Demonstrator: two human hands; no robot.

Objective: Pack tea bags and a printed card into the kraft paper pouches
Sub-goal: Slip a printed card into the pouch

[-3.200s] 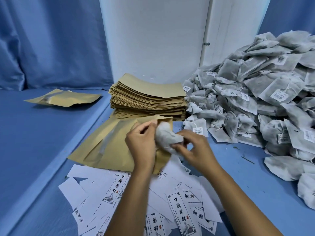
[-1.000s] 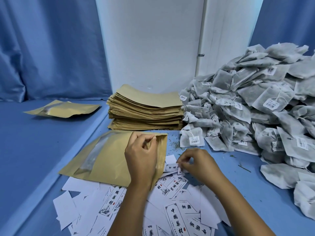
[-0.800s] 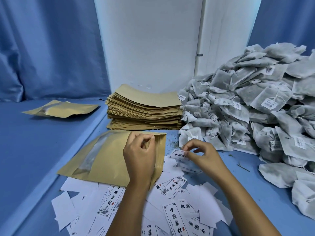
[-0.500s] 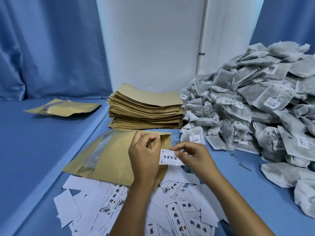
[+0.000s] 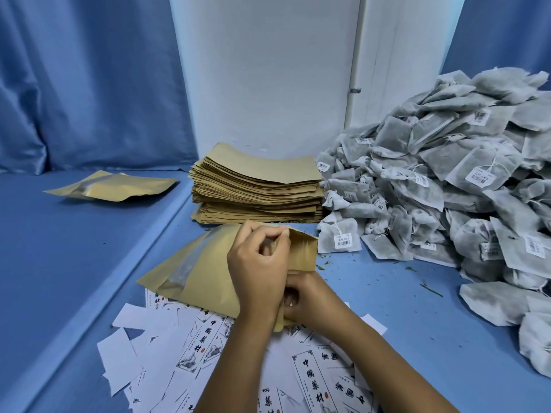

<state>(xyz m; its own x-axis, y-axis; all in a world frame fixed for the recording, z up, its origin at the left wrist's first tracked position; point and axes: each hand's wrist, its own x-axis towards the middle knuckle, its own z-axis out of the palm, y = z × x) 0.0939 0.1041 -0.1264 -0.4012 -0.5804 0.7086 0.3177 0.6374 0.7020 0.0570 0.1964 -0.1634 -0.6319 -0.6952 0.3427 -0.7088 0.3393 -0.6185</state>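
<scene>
- Surface point(image 5: 402, 293): blue, smooth; a raised blue ledge point(image 5: 74, 248) runs along its left side, meeting it at a straight step.
- Back edge, centre: stack of flat kraft pouches point(image 5: 256, 186), tops bowed upward.
- Right side, back to near edge: large heap of grey tea bags point(image 5: 447, 186) with white barcode tags, touching the stack's right side.
- Near edge, centre: scattered printed cards point(image 5: 208, 347), some face-down white.
- One kraft pouch point(image 5: 202, 272) with a clear window lies partly over the cards.
- Ledge, towards the back: single windowed pouch point(image 5: 113, 187), lying flat.
- Green leaf crumbs point(image 5: 429, 289) beside the heap.
</scene>
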